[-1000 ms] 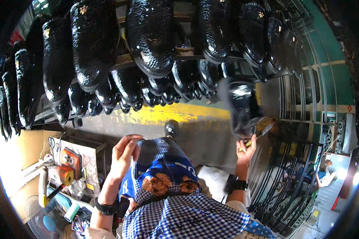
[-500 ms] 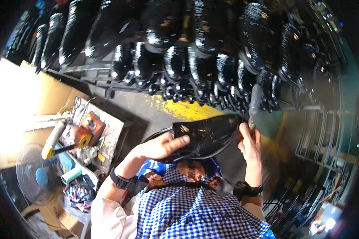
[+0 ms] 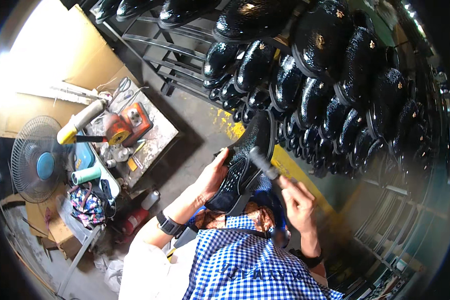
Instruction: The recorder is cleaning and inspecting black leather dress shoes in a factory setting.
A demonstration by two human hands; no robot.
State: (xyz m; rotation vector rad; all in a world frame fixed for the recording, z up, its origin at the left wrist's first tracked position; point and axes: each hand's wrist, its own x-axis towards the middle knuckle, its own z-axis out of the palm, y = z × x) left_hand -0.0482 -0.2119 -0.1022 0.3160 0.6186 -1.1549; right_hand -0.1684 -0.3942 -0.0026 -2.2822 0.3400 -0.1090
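Note:
A glossy black shoe (image 3: 233, 175) with a textured upper stands tilted in front of my chest. My left hand (image 3: 212, 177) grips its left side, fingers partly hidden behind it. In my right hand (image 3: 299, 202) is a short grey stick-shaped tool (image 3: 263, 163) with a rounded pale tip; motion smears it, so its exact kind is unclear. That tip points up and left, over or close against the shoe's right side; whether they touch I cannot tell.
Racks of similar black shoes (image 3: 312, 102) fill the far side and right. At left stand a worktable (image 3: 160, 132) with an orange-and-black device (image 3: 120, 129), a green cylinder (image 3: 86, 174) and a fan (image 3: 40, 157). A bottle (image 3: 150, 200) is below the table.
The view has swung, bringing more of the worktable in. The shoe has turned from lying crosswise to standing steeply. My right hand's tool has tipped from upright toward the shoe.

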